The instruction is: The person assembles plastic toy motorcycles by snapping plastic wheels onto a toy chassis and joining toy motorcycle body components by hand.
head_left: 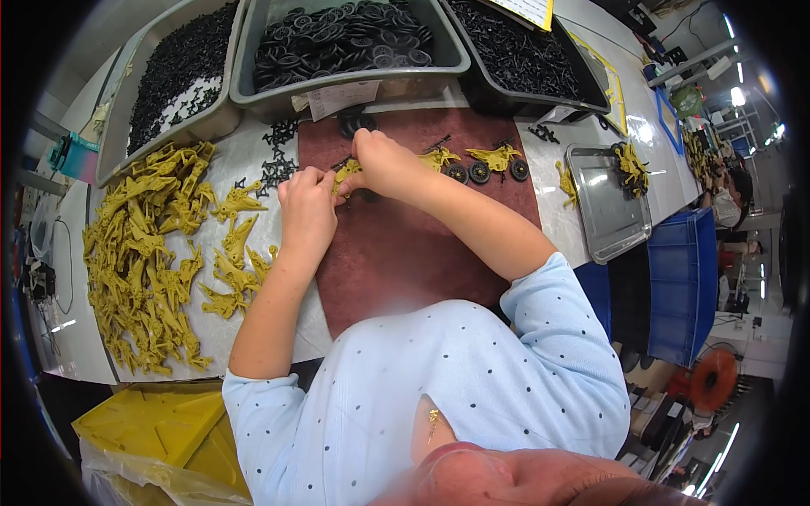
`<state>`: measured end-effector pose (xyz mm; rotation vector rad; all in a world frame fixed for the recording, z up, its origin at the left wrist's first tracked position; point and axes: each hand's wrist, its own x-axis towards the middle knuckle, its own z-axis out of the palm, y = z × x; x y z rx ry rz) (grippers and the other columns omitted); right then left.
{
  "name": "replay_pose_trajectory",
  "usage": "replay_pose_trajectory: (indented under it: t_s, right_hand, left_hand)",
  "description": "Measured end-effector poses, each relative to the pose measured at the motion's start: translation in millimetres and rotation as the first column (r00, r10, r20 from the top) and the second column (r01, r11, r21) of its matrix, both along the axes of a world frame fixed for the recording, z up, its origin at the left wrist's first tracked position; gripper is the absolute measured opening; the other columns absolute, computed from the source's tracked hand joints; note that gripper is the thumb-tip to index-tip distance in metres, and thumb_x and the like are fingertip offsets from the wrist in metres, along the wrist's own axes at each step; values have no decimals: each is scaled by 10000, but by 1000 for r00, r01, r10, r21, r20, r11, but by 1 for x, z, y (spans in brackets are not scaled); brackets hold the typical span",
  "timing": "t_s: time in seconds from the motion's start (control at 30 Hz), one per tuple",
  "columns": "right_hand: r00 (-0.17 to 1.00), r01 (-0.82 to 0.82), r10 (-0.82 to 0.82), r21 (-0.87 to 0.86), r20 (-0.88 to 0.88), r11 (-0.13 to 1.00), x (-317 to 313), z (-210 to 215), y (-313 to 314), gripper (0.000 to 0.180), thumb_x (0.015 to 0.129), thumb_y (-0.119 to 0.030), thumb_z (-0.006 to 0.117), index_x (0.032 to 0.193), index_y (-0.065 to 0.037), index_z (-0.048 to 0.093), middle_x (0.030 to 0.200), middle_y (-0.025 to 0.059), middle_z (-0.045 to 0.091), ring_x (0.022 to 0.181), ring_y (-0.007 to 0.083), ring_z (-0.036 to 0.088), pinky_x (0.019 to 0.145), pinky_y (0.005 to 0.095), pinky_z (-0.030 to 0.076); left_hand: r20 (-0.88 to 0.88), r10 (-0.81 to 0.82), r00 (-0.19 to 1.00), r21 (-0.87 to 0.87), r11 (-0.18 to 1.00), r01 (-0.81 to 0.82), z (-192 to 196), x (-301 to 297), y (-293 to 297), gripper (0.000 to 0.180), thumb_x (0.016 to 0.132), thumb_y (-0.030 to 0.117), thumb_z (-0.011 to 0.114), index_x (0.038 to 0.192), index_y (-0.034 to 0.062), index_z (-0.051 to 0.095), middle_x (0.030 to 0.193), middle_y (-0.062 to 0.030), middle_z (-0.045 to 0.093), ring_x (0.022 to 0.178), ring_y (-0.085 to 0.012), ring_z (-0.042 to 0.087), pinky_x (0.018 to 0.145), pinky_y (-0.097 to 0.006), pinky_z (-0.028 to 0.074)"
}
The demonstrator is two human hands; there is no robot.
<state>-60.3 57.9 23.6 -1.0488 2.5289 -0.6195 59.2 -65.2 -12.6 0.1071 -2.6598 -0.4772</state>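
Note:
Both my hands meet over the upper left of a dark red mat (405, 253). Between them is a yellow toy motorbike (344, 174), mostly covered by my fingers. My left hand (309, 201) pinches it from the left, while my right hand (384, 166) bends over its right side with fingers closed. A dark wheel edge shows just below my right hand. To the right lie two yellow toy motorbikes with black wheels, one partly behind my right wrist (439, 158) and one farther right (495, 160). Loose black wheels (354, 125) sit beyond my right hand.
A heap of yellow motorbike bodies (148, 261) covers the table's left. Black forked parts (278, 160) lie beside the mat. Bins of small black parts (181, 76), wheels (346, 42) and black pieces (531, 63) line the back. A clear tray (603, 207) with yellow-black toys stands right.

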Motion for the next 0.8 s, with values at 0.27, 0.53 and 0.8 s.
replay_pose_trajectory:
  t_s: [0.27,0.53,0.8]
  right_hand:
    - [999,-13,20,217,-32,976,4,3,-23,666,691,-355,808,1117,18,457,1146,221,548,1081,386,558,872,451,485]
    - [987,-111,139,282,-83,953,-1,-21,-26,641,730,-323,782,1117,52,436,1151,238,528,1057,390,567,857,450,494]
    - [991,-32,39,-55,128,998,-10,-5,-7,489,720,-216,790,1032,64,538,1013,236,615,941,375,605,819,397,476]
  left_hand:
    - [-17,9,1000,-43,999,-10,0,-2,4,274,718,65,690,985,6,671,847,-54,581,873,-231,561,807,-381,381]
    - [16,37,999,-52,998,-36,1,-5,6,320,716,49,688,1035,37,680,874,-51,601,883,-229,572,800,-381,377]
    - [95,-3,995,68,998,-4,7,0,-2,345,751,126,710,1082,46,655,991,-53,609,946,-234,559,841,-373,362]
